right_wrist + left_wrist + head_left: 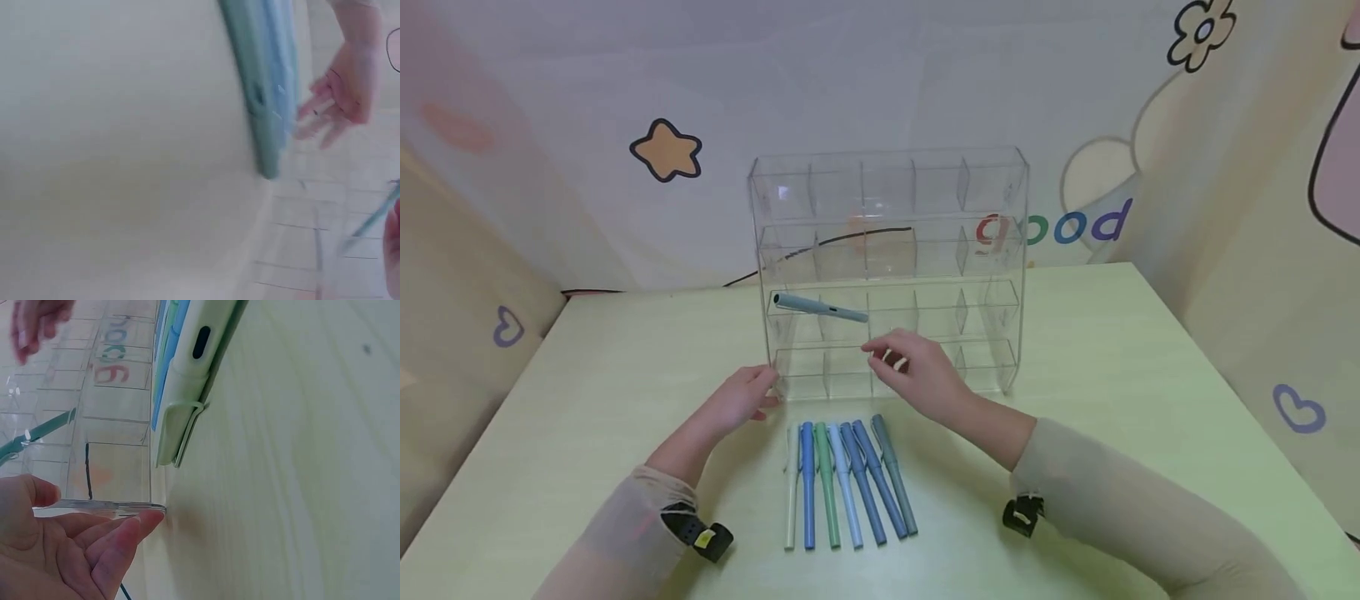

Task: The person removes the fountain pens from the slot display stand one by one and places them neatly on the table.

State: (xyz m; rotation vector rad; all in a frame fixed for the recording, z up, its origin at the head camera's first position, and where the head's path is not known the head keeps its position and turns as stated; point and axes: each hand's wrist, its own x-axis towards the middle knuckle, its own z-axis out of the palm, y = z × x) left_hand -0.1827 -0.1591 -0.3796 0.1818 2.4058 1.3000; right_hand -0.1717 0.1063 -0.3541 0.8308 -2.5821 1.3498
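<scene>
A clear acrylic pen rack (891,312) with tiers of small compartments stands upright on the table. My left hand (747,394) grips its lower left side; in the left wrist view, thumb and fingers (139,528) pinch the edge of the side wall. A grey-blue pen (820,307) lies slanted across the left compartments of a lower tier. In front of that tier, just below the pen's right end, my right hand (921,375) hovers with loosely bent fingers and nothing in them. Its fingertips are apart from the pen. The right wrist view is blurred.
Several capped pens (850,483) in white, blue, green and grey-teal lie side by side on the table (1075,375) in front of the rack. A printed cloth backdrop (850,75) hangs behind and along both sides.
</scene>
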